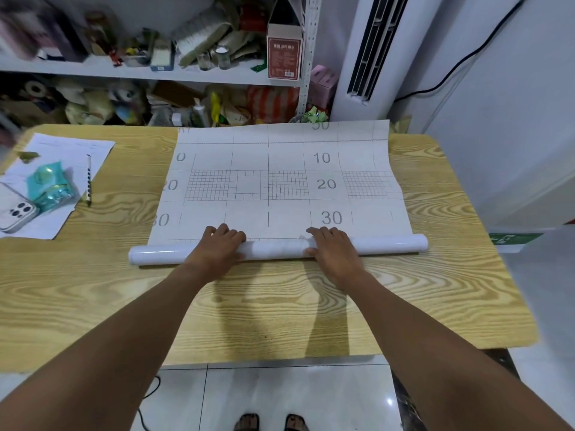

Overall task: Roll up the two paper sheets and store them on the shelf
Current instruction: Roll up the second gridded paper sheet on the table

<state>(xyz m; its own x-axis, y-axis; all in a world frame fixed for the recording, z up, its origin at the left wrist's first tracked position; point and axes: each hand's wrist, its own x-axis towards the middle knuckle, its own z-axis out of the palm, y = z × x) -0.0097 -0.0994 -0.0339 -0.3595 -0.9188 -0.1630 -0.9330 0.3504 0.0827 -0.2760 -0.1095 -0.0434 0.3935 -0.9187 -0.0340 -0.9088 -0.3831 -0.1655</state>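
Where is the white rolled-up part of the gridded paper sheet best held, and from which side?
Grip the white paper roll from the near side, fingers over its top, at two spots either side of its middle, as the left hand and right hand do. It is long, thin and lies crosswise; one central grip would likely skew it.

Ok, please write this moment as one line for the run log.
phase: roll-up | left hand: grips rolled end | right hand: grips rolled end | white gridded paper sheet: rest flat on wood-grain table
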